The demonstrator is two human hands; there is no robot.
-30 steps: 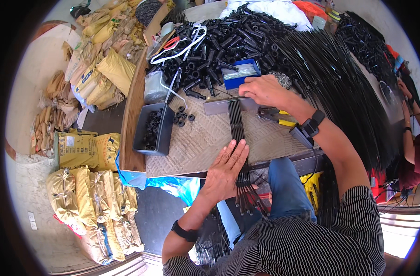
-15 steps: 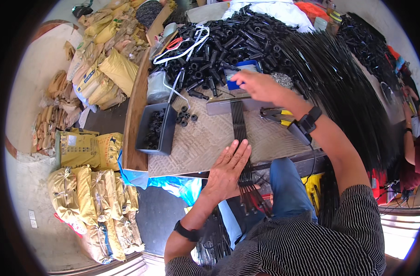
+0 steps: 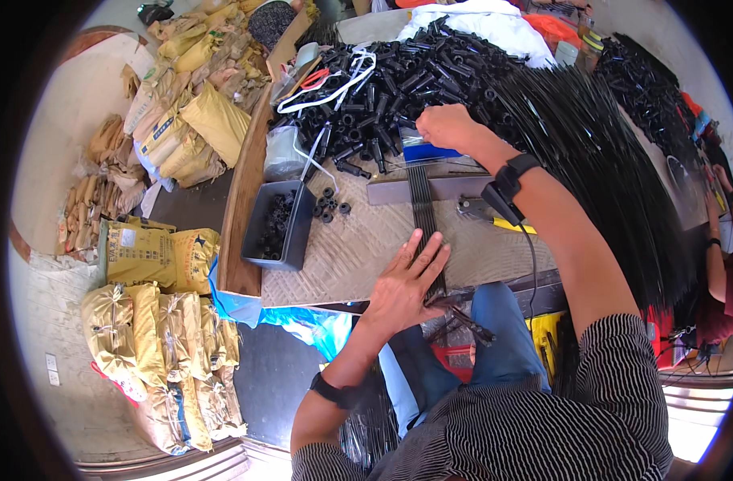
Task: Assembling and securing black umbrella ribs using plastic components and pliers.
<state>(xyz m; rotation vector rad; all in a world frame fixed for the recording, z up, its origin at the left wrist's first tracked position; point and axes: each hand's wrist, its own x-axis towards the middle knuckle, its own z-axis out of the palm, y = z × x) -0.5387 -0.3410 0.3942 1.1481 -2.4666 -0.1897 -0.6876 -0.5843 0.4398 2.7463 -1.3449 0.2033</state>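
Note:
My left hand (image 3: 406, 284) lies with fingers stretched across a bundle of thin black rods (image 3: 421, 196). The rods run over a low grey metal bar (image 3: 382, 191) and past the table's near edge, where their dark ends (image 3: 471, 325) fan out beside my thumb. My right hand (image 3: 449, 128) is closed at the rim of a small blue box (image 3: 427, 152) beyond the bar; what its fingers hold is hidden. Pliers with yellow handles (image 3: 507, 225) lie on the table below my right forearm.
Black tubular parts (image 3: 415, 76) are heaped at the back. Long black rods (image 3: 599, 160) spread along the right. A grey bin (image 3: 278, 224) of small black pieces stands at left, beside loose black rings (image 3: 326, 207). Yellow sacks (image 3: 166, 321) line the left floor. Another person's arm (image 3: 715, 264) shows far right.
My right hand has come down onto the blue box, its fingers now curled in. The rod ends below my left hand have swung right. The view has shifted slightly.

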